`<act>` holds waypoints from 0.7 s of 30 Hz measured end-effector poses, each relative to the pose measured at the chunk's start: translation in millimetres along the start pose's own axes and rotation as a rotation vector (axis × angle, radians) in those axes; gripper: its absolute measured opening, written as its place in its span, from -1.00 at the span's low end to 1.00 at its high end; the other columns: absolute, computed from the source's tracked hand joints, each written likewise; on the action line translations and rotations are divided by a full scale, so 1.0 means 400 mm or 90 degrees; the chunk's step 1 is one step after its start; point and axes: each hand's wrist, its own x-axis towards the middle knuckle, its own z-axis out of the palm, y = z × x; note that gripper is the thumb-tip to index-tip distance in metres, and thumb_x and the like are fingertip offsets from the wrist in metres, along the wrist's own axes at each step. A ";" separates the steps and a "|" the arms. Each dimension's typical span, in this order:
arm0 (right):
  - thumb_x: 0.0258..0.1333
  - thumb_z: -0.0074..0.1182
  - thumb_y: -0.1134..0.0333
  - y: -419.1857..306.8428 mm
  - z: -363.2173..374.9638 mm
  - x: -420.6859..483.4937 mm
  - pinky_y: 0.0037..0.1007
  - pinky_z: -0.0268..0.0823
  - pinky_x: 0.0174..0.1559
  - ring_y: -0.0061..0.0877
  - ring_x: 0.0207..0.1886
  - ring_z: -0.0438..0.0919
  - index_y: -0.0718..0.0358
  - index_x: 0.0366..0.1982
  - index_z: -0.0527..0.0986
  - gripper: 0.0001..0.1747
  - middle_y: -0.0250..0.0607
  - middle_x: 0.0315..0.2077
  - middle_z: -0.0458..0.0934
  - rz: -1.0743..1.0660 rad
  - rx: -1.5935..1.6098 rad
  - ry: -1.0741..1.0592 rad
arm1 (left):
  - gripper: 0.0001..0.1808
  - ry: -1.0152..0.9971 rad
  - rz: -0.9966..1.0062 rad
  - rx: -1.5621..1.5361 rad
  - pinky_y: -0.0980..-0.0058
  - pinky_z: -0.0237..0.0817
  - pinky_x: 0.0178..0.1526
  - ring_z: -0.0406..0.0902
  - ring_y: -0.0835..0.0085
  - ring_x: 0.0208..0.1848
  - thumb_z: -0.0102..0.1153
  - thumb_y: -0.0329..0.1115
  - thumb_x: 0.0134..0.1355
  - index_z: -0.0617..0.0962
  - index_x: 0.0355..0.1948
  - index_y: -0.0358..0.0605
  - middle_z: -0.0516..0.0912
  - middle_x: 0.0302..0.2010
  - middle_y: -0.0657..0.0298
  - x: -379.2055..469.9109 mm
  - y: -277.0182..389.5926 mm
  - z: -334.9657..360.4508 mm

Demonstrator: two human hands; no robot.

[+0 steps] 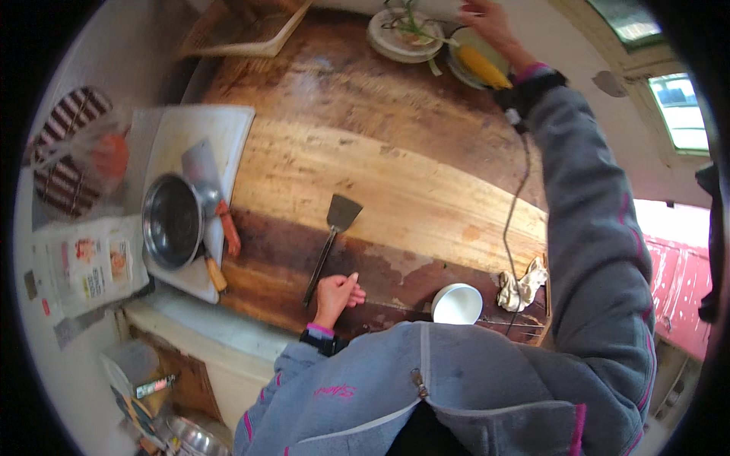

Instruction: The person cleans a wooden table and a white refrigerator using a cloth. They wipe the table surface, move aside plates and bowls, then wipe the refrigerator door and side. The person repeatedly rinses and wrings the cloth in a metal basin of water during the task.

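My left hand (336,296) hovers low over the wooden tabletop (365,154), fingers loosely curled and apart, with nothing seen in it. Just left of it lies a metal spatula (343,213) with a dark handle. A white bowl (457,304) stands to its right, near my body. At the far right of the table my right hand (485,17) reaches past a dish with a yellow ear of corn (482,65); its fingertips are cut by the picture's edge, so its hold cannot be told. Beside it a stack of plates (399,45) bears green onions.
At left, a white cutting board (236,142) carries a steel bowl (173,222), a cleaver (199,159) and a knife with an orange handle (229,229). A cable (506,228) runs down the right side past a crumpled cloth (522,288). A basket (268,48) stands far left.
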 end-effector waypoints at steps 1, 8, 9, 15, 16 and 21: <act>0.07 0.27 0.35 -0.001 -0.016 -0.025 -0.42 0.49 -0.09 -0.42 -0.15 0.62 0.39 0.05 0.48 -0.50 -0.06 -0.16 0.63 0.014 0.030 0.026 | -0.57 -0.003 -0.002 -0.006 0.56 0.44 -0.57 0.69 0.40 -0.54 0.12 -0.12 0.36 0.60 -0.48 -0.31 0.72 -0.48 0.05 -0.001 -0.002 0.000; 0.19 0.22 0.24 -0.157 -0.315 -0.451 -0.51 0.36 0.11 -0.55 0.05 0.55 0.32 0.10 0.48 -0.51 -0.20 -0.04 0.62 0.200 0.043 -0.113 | -0.58 -0.013 0.032 0.006 0.55 0.45 -0.57 0.68 0.41 -0.54 0.10 -0.14 0.36 0.59 -0.47 -0.33 0.71 -0.49 0.07 0.003 -0.016 -0.006; 0.20 0.22 0.25 -0.187 -0.350 -0.550 -0.51 0.38 0.09 -0.55 0.01 0.56 0.30 0.07 0.51 -0.55 -0.24 -0.07 0.63 0.269 -0.034 -0.079 | -0.58 -0.025 0.024 -0.003 0.55 0.46 -0.56 0.69 0.39 -0.53 0.09 -0.14 0.37 0.59 -0.44 -0.34 0.72 -0.47 0.05 0.005 -0.020 -0.008; 0.20 0.21 0.26 -0.348 -0.460 -1.082 -0.63 0.32 -0.45 -0.70 -0.39 0.56 0.25 0.02 0.53 -0.62 -0.38 -0.33 0.64 0.517 0.054 -0.114 | -0.64 -0.040 0.077 0.008 0.55 0.48 -0.46 0.70 0.40 -0.45 0.12 -0.14 0.35 0.58 -0.37 -0.29 0.73 -0.40 0.08 0.016 -0.056 -0.013; 0.20 0.21 0.25 -0.376 -0.463 -1.159 -0.63 0.32 -0.44 -0.68 -0.38 0.57 0.26 0.02 0.53 -0.61 -0.35 -0.32 0.64 0.565 0.087 -0.132 | -0.67 -0.034 0.094 0.011 0.55 0.48 -0.45 0.69 0.42 -0.46 0.14 -0.16 0.35 0.58 -0.37 -0.28 0.72 -0.40 0.10 0.014 -0.060 -0.012; 0.18 0.22 0.21 -0.502 -0.406 -1.441 -0.60 0.36 -0.38 -0.63 -0.35 0.60 0.34 -0.05 0.56 -0.61 -0.29 -0.34 0.67 0.681 0.120 -0.179 | -0.78 -0.092 0.179 0.096 0.63 0.45 -0.31 0.67 0.52 -0.29 0.22 -0.34 0.27 0.55 -0.13 -0.23 0.70 -0.29 0.19 -0.031 -0.075 0.010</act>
